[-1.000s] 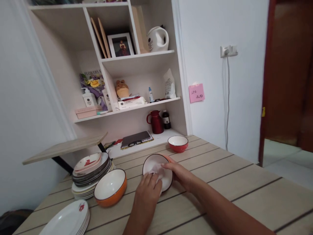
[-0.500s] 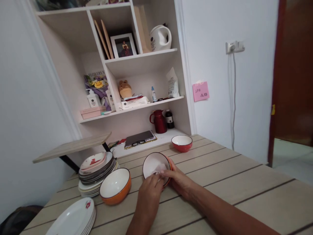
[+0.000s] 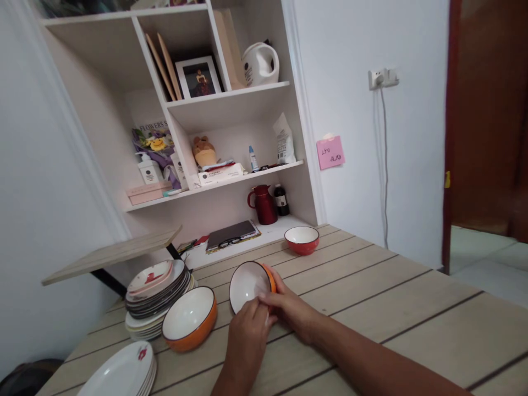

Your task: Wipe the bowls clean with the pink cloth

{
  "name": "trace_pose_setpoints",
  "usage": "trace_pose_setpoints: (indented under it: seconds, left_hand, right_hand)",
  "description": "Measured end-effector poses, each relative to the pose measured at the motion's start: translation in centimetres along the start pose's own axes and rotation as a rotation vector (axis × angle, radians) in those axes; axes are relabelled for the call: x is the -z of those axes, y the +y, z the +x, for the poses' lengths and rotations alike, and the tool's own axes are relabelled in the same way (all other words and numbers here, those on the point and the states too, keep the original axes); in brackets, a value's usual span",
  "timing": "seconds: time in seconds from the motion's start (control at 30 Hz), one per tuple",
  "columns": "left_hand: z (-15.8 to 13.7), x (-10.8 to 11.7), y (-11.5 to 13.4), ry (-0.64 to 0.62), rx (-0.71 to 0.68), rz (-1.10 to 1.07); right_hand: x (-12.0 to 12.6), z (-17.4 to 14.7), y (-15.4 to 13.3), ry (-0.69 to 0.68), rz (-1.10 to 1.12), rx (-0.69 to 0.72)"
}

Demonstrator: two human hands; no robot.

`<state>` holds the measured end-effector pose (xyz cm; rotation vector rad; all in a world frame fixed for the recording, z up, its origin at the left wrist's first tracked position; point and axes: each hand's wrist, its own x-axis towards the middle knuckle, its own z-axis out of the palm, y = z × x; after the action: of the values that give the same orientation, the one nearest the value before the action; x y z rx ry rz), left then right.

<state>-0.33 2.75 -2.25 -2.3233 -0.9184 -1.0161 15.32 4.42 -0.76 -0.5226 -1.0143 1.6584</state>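
Observation:
An orange bowl (image 3: 247, 283) with a white inside and dark rim is tilted towards me above the table. My right hand (image 3: 291, 308) grips it from the right, fingers behind the orange wall and thumb at the rim. My left hand (image 3: 251, 327) is closed at the bowl's near edge, fingers bunched against the rim; what lies in them is hidden. Left of the hands, a second orange bowl (image 3: 192, 313) stands upright. Farther back sits a red bowl (image 3: 302, 239), white inside.
Stacked plates (image 3: 154, 291) stand at the left, with oval plates (image 3: 119, 371) nearer me. A raised wooden shelf (image 3: 111, 256) overhangs the table's left side. Behind are a red jug (image 3: 264, 204), a dark bottle (image 3: 281, 201) and glasses on a dark folder (image 3: 231, 234).
The view has shifted slightly, moving things left. My left fingers have moved from inside the bowl to its near rim. A whitish patch by the fingers no longer shows clearly.

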Motion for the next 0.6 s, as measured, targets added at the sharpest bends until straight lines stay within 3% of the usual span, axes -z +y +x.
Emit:
trace_pose_setpoints:
  seconds: [0.33, 0.5, 0.6]
  left_hand:
    - [0.7, 0.4, 1.9, -0.294, 0.055, -0.026]
    - [0.2, -0.8, 1.6, -0.233, -0.018, 0.11]
    - [-0.4, -1.8, 1.1, -0.162, -0.072, 0.177]
  right_hand:
    - [1.2, 0.9, -1.5, 0.043, -0.028, 0.065]
    - [2.5, 0.3, -3.4, -0.039, -0.05, -0.105]
    - [2.7, -0.2, -3.8, -0.045, -0.067, -0.136]
